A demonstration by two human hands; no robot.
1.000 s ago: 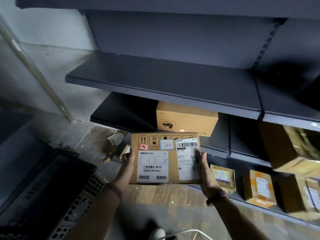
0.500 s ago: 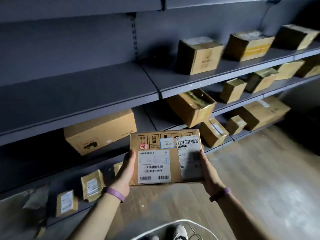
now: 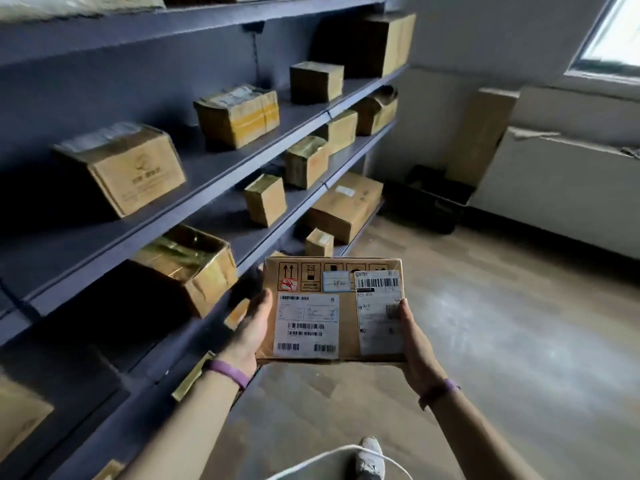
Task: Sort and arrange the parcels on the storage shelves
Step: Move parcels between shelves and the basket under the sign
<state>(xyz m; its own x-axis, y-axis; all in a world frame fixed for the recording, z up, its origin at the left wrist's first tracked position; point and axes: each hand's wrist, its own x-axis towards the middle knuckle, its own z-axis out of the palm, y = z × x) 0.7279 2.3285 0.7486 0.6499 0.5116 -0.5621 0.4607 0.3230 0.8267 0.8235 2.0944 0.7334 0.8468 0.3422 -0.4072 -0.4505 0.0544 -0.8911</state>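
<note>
Foreground: a white shoe (image 3: 372, 457) stands on the floor at the bottom edge, with a white cable (image 3: 311, 457) arcing in front of it.
Left hand: the left hand (image 3: 251, 327) clasps the left edge of the flat parcel (image 3: 346, 306), with the thumb up by the top face. The fingers are underneath and out of sight.
Right hand: the right hand (image 3: 414, 344) grasps the right edge, its thumb lying on the right-hand label.
Wrists: each carries a purple wristband (image 3: 230, 374).
Task item location: the flat parcel is held level in the air between both hands, beside the shelving and above the floor, resting on no shelf.
Parcel markings: two white barcode labels, one small blue-bordered sticker, and a row of handling symbols along the far edge.
Shelving: dark grey shelves (image 3: 207, 168) run along the left side toward the far corner.
Near stock: an open-top box (image 3: 188, 265) sits tilted on a lower shelf, just left of the held parcel. The flat items lower down are blurred and are possibly packets.
Middle stock: a logo box (image 3: 138, 174) and a yellow-taped box (image 3: 242, 116) stand apart on the shelf above.
Far stock: further cartons sit on each level, and a large flat carton (image 3: 346, 209) lies low at the end.
Far corner: a black crate (image 3: 429, 199) sits on the floor with a tall cardboard sheet (image 3: 481, 133) leaning behind it. A window (image 3: 613, 32) is at upper right.
</note>
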